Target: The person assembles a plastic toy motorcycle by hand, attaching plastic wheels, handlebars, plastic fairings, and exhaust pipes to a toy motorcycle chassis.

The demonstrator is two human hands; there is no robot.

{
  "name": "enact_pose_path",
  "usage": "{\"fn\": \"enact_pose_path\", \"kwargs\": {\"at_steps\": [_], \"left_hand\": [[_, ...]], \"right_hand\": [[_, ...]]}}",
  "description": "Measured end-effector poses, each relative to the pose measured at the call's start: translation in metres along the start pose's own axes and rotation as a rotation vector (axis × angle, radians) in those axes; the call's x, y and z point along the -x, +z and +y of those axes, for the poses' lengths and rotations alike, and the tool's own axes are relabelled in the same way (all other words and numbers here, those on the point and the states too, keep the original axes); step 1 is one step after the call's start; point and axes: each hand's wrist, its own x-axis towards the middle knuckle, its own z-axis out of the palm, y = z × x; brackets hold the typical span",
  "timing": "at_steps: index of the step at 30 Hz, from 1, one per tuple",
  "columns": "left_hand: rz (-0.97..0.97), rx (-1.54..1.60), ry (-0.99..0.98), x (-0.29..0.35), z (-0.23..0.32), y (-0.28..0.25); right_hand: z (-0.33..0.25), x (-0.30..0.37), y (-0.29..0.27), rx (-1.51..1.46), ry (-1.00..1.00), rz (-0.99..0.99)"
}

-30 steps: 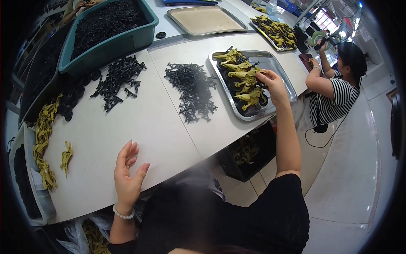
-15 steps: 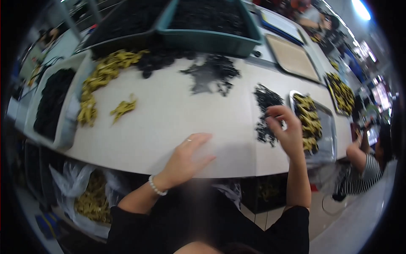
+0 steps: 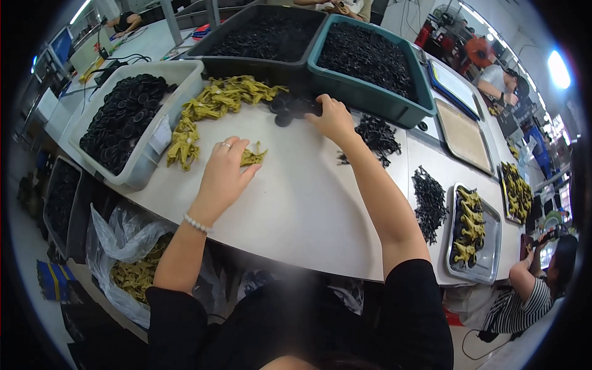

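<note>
My left hand point(image 3: 221, 179) hovers over or rests at a small group of yellow-green plastic parts point(image 3: 253, 156). Its thumb stands apart from the fingers, and nothing shows in its grasp. Farther off, my right hand point(image 3: 334, 121) reaches to the loose black round discs point(image 3: 283, 110) in front of the bins. Thumb and forefinger are apart at the edge of these discs; the other fingers are partly hidden. A larger heap of yellow-green parts point(image 3: 231, 95) curves along the table's far left. Small black branching parts point(image 3: 377, 140) lie beyond my right forearm.
A white bin of black discs point(image 3: 157, 139) stands left. A dark bin point(image 3: 253, 66) and a teal bin point(image 3: 370, 92) line the back. To the right lie small black pieces point(image 3: 430, 200) and a metal tray point(image 3: 491, 250) with yellow-and-black assemblies. Other people sit farther off.
My right hand has moved from the small black pieces on the right to the discs at the back. My left hand has moved left and forward to the yellow-green parts. The view has shifted.
</note>
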Motion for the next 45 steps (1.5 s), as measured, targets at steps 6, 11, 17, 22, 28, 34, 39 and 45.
{"fn": "enact_pose_path", "kwargs": {"at_steps": [6,11,17,22,28,34,39,45], "left_hand": [[-0.360,-0.119,-0.085,-0.013,-0.024,0.002],[-0.357,-0.029,-0.147,-0.002,0.000,0.019],[-0.297,-0.203,-0.188,-0.028,0.022,0.023],[-0.229,-0.417,-0.281,-0.055,-0.017,0.001],[-0.162,0.011,-0.152,-0.022,0.000,-0.011],[-0.214,0.607,-0.313,0.009,0.003,-0.009],[0.059,1.165,-0.348,0.007,-0.012,0.000],[0.306,1.347,-0.285,0.003,0.018,0.010]], "right_hand": [[0.010,0.002,0.005,-0.008,-0.018,-0.066],[0.001,0.028,-0.009,-0.057,-0.011,-0.096],[0.017,0.039,-0.004,0.115,-0.211,0.055],[-0.004,0.021,-0.002,0.037,-0.289,0.114],[-0.074,-0.044,0.029,-0.101,-0.243,0.122],[-0.092,-0.085,0.070,0.035,-0.280,0.029],[-0.099,-0.053,0.046,-0.469,-0.351,0.281],[-0.078,0.096,-0.022,-0.643,-0.440,0.095]]}}
